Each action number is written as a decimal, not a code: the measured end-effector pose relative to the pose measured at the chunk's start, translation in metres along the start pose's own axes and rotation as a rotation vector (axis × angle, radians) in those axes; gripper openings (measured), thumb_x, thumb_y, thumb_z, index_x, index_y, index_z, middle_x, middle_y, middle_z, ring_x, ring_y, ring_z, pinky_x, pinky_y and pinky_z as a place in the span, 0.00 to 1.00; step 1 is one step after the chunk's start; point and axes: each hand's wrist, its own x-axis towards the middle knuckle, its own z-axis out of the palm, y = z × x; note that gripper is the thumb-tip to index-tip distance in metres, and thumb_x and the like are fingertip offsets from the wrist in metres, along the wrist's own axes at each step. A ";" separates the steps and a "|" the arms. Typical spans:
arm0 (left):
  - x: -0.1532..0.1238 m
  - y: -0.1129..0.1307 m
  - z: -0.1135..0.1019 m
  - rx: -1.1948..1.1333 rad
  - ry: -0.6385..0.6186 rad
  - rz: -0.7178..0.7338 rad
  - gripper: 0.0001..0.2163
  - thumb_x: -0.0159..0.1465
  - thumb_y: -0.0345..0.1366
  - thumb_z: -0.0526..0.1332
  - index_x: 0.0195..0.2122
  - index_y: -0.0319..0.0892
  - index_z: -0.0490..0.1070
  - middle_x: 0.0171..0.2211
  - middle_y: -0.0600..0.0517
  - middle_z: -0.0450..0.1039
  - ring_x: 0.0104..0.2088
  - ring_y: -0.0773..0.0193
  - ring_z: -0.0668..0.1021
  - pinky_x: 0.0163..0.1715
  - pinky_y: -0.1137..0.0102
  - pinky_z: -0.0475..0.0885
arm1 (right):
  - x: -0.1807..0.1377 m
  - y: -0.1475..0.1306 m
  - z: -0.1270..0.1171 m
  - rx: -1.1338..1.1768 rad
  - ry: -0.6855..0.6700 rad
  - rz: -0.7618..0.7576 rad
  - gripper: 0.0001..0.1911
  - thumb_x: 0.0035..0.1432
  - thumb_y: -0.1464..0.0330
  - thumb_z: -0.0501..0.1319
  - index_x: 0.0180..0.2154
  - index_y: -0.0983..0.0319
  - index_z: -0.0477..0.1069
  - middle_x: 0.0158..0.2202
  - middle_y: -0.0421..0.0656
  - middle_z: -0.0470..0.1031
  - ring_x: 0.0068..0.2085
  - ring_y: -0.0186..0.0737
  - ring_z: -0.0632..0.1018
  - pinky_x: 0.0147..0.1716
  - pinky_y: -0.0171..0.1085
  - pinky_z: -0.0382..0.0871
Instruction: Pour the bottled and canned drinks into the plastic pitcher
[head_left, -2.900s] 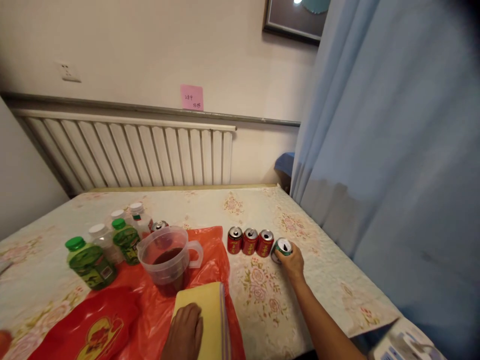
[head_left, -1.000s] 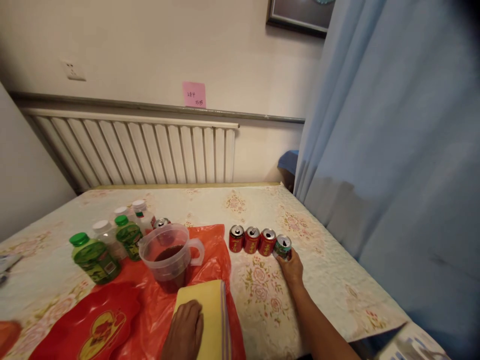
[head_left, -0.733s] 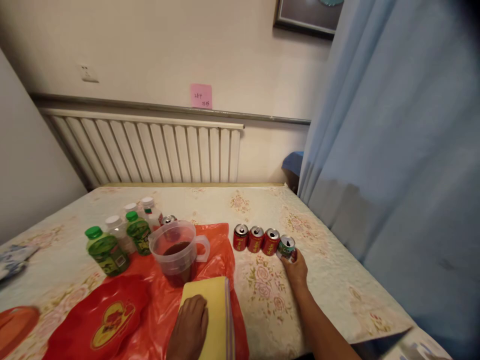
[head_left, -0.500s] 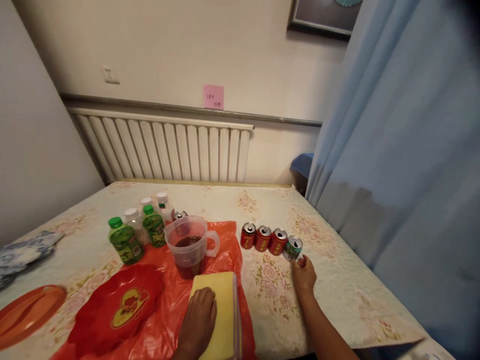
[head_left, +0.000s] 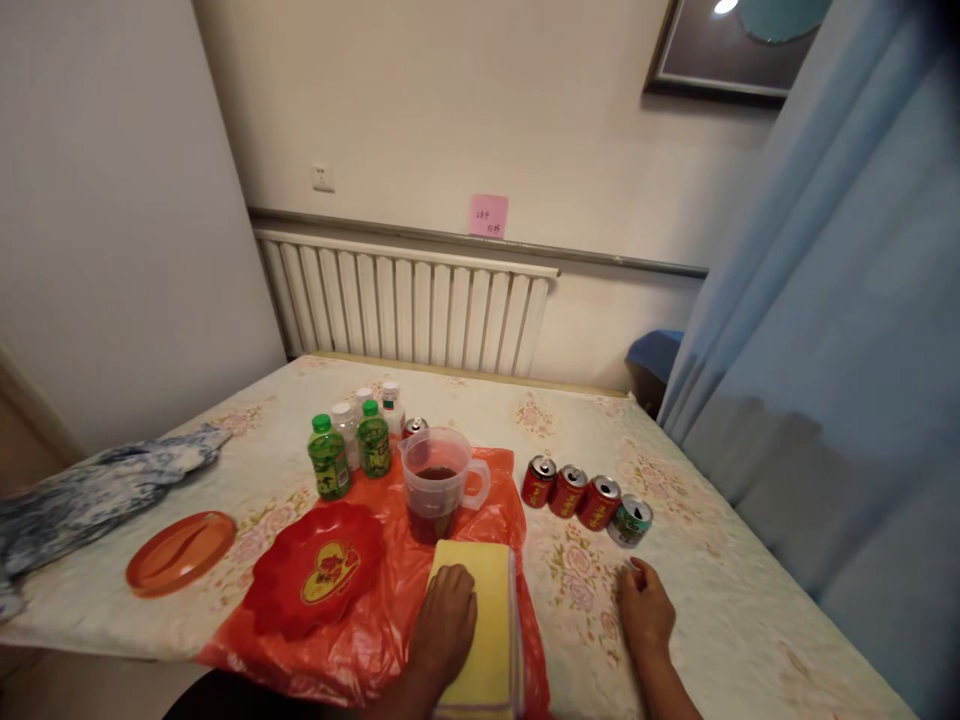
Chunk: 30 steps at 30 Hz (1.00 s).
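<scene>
My left hand (head_left: 448, 622) lies flat, fingers out, on a yellow folded cloth (head_left: 487, 620) at the near table edge. My right hand (head_left: 643, 615) rests on the flowered tablecloth (head_left: 720, 610), loosely curled and holding nothing, a short way in front of a green can (head_left: 630, 520). That green can stands at the right end of a row with three red cans (head_left: 570, 489), all with opened tops. A clear plastic jug (head_left: 439, 483) with dark liquid stands on an orange plastic bag (head_left: 375, 620) just beyond the yellow cloth.
Green and clear bottles (head_left: 352, 445) cluster left of the jug with another can (head_left: 414, 428) behind. A red heart-shaped dish (head_left: 315, 568), an orange plate (head_left: 180, 550) and a blue-white cloth (head_left: 97, 490) lie to the left. A radiator (head_left: 405, 310) lines the wall; a blue curtain (head_left: 840, 330) hangs right.
My right hand let go of the green can and drew back toward me; the can stays in the row. The view swung left, showing the orange plate and blue-white cloth. My left hand stayed put.
</scene>
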 end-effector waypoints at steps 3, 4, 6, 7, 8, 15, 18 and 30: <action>-0.001 -0.001 0.002 -0.008 -0.003 -0.004 0.09 0.66 0.26 0.50 0.38 0.43 0.68 0.41 0.47 0.71 0.45 0.56 0.72 0.52 0.59 0.67 | -0.009 -0.002 0.000 -0.028 -0.032 -0.013 0.29 0.51 0.54 0.51 0.48 0.64 0.74 0.36 0.50 0.80 0.37 0.52 0.78 0.37 0.43 0.69; -0.002 -0.001 0.002 -0.010 -0.004 -0.007 0.09 0.66 0.26 0.50 0.38 0.43 0.68 0.41 0.48 0.71 0.45 0.56 0.71 0.52 0.59 0.66 | -0.011 -0.002 0.000 -0.036 -0.039 -0.016 0.29 0.52 0.54 0.51 0.47 0.64 0.74 0.36 0.51 0.80 0.37 0.53 0.78 0.37 0.43 0.69; -0.003 -0.001 0.004 -0.014 -0.005 -0.014 0.09 0.66 0.26 0.50 0.38 0.43 0.68 0.41 0.48 0.71 0.45 0.56 0.71 0.53 0.58 0.66 | -0.015 -0.003 0.000 -0.057 -0.062 -0.020 0.29 0.52 0.53 0.50 0.47 0.63 0.74 0.36 0.51 0.80 0.36 0.53 0.79 0.35 0.44 0.69; -0.003 -0.002 0.004 -0.016 -0.006 -0.019 0.09 0.66 0.26 0.50 0.38 0.42 0.68 0.41 0.47 0.71 0.45 0.56 0.71 0.53 0.58 0.66 | -0.017 -0.003 0.001 -0.072 -0.077 -0.021 0.29 0.52 0.53 0.50 0.47 0.63 0.74 0.35 0.50 0.80 0.35 0.53 0.79 0.35 0.43 0.69; -0.003 -0.002 0.005 -0.019 -0.007 -0.023 0.09 0.66 0.26 0.50 0.38 0.42 0.68 0.41 0.47 0.71 0.45 0.56 0.71 0.53 0.58 0.65 | -0.019 -0.003 0.001 -0.090 -0.095 -0.022 0.30 0.52 0.52 0.50 0.47 0.62 0.74 0.35 0.50 0.80 0.35 0.53 0.79 0.34 0.44 0.69; -0.005 -0.003 0.004 -0.068 -0.025 -0.046 0.09 0.64 0.25 0.51 0.38 0.43 0.68 0.42 0.48 0.70 0.45 0.56 0.70 0.52 0.58 0.65 | -0.027 -0.004 0.002 -0.143 -0.155 -0.027 0.31 0.52 0.51 0.49 0.48 0.62 0.73 0.37 0.51 0.81 0.38 0.54 0.79 0.37 0.44 0.70; -0.006 -0.003 0.003 -0.106 -0.032 -0.057 0.09 0.64 0.26 0.51 0.38 0.43 0.68 0.42 0.48 0.70 0.45 0.56 0.69 0.53 0.59 0.64 | -0.029 -0.006 0.000 -0.146 -0.175 -0.016 0.31 0.51 0.51 0.49 0.48 0.62 0.73 0.37 0.51 0.80 0.38 0.56 0.79 0.38 0.45 0.70; -0.006 -0.016 -0.014 -0.356 -0.025 -0.158 0.08 0.59 0.26 0.52 0.32 0.44 0.67 0.35 0.49 0.73 0.38 0.60 0.74 0.42 0.67 0.69 | -0.028 -0.013 -0.003 -0.151 -0.182 0.040 0.22 0.47 0.52 0.53 0.39 0.57 0.73 0.35 0.50 0.80 0.38 0.58 0.80 0.38 0.47 0.72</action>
